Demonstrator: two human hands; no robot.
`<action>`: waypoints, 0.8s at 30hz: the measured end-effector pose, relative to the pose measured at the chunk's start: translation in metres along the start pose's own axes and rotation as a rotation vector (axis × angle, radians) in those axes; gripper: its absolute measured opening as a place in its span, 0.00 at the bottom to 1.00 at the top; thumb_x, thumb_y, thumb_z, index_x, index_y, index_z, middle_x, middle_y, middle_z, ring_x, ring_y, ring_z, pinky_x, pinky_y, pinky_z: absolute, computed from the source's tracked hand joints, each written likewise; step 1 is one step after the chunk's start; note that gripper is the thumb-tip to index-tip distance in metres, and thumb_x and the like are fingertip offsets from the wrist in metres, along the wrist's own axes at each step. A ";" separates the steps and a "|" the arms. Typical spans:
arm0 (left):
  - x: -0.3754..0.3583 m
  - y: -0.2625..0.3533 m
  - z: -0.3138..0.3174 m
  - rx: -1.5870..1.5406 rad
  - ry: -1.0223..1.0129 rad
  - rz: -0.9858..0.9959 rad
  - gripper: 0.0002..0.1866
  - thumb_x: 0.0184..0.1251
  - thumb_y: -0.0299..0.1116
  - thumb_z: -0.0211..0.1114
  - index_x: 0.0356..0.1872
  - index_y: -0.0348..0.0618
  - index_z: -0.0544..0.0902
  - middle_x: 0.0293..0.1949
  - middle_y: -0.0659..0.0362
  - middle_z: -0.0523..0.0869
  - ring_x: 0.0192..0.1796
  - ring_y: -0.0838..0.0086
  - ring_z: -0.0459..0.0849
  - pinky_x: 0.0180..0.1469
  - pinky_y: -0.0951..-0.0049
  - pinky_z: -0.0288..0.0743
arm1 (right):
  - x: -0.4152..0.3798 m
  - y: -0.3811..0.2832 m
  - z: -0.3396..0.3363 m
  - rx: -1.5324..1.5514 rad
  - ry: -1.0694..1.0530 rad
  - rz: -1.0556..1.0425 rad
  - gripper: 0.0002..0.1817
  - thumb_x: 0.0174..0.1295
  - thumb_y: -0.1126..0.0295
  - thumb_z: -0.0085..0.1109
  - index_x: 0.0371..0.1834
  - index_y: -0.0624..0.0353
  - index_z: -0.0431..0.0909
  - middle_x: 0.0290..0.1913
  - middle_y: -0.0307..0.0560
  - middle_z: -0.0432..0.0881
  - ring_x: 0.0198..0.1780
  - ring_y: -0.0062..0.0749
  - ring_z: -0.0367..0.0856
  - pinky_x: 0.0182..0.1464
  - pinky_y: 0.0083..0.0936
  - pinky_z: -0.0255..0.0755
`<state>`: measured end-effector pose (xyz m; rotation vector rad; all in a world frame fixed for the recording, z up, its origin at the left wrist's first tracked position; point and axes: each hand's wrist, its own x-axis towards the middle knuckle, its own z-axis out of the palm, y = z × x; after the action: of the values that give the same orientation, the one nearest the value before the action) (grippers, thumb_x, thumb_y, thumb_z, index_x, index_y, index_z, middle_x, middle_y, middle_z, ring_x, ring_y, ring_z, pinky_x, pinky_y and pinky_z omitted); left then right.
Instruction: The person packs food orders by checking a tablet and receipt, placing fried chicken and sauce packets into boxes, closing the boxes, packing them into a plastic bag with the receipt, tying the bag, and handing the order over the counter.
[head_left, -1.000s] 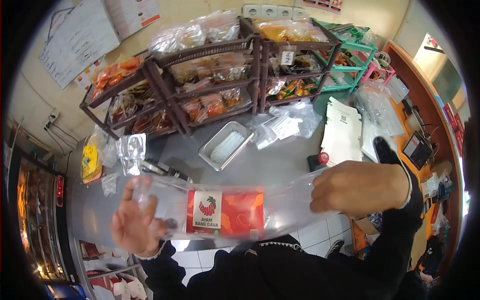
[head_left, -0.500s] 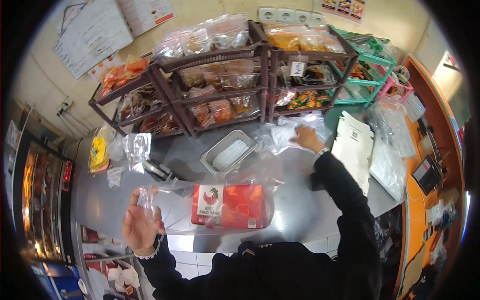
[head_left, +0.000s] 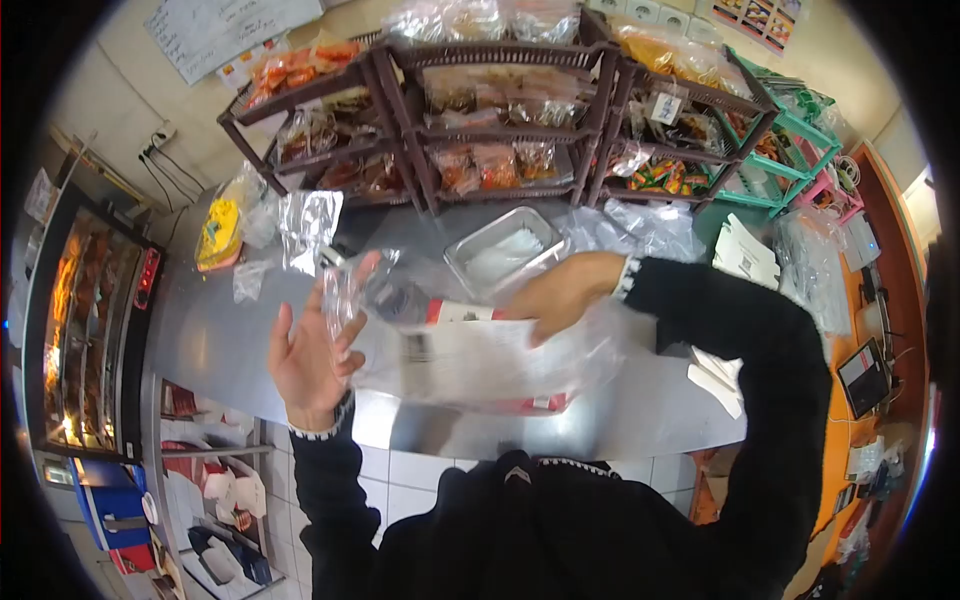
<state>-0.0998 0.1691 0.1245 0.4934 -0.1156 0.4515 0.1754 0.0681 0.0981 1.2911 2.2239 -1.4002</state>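
Observation:
My left hand (head_left: 318,350) has the gathered edge of a clear plastic bag (head_left: 345,290) between its thumb and fingers, with some fingers raised. Inside the bag lies a red box (head_left: 545,403), mostly covered from view. Over the box is a white, flat, sheet-like packet (head_left: 470,355), smeared by motion. My right hand (head_left: 565,290) reaches in from the right, fingers bent down and closed at the packet's upper edge. Just behind the bag stands a metal tray (head_left: 456,255) holding white items in plastic.
Brown racks (head_left: 400,130) of bagged food line the back, beside a green rack (head_left: 800,170). Foil pouches (head_left: 310,230) and a yellow pack (head_left: 218,235) stand left. Clear plastic bags (head_left: 640,230) and white folded cardboard (head_left: 745,255) lie right. A lit glass cabinet (head_left: 90,340) stands far left.
My right hand has come from the plastic bags at the back to above the red box, bringing the white packet. The left hand has lifted the bag's edge. The view has shifted.

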 end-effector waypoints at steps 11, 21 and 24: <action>0.025 -0.013 0.033 0.547 0.001 -0.127 0.22 0.66 0.35 0.48 0.59 0.44 0.57 0.65 0.39 0.54 0.38 0.64 0.80 0.26 0.72 0.82 | -0.017 -0.024 0.035 -0.024 0.356 0.516 0.30 0.59 0.52 0.53 0.58 0.61 0.64 0.48 0.60 0.75 0.53 0.49 0.71 0.55 0.32 0.65; 0.023 0.002 0.020 0.508 0.231 0.066 0.22 0.64 0.27 0.50 0.58 0.36 0.60 0.51 0.48 0.72 0.27 0.81 0.70 0.22 0.87 0.64 | -0.154 -0.088 0.008 -0.159 0.356 0.111 0.17 0.59 0.60 0.56 0.39 0.65 0.74 0.34 0.51 0.80 0.39 0.46 0.78 0.47 0.34 0.68; 0.031 0.012 0.026 0.499 0.308 0.172 0.20 0.64 0.25 0.50 0.57 0.32 0.63 0.44 0.54 0.73 0.26 0.85 0.67 0.24 0.89 0.62 | -0.181 -0.085 -0.002 -0.076 0.649 -0.162 0.12 0.56 0.67 0.58 0.37 0.65 0.75 0.34 0.48 0.80 0.38 0.38 0.79 0.47 0.29 0.69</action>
<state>-0.0776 0.1779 0.1595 0.9001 0.2610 0.7252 0.2186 -0.0461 0.2570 1.7598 2.8072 -1.0173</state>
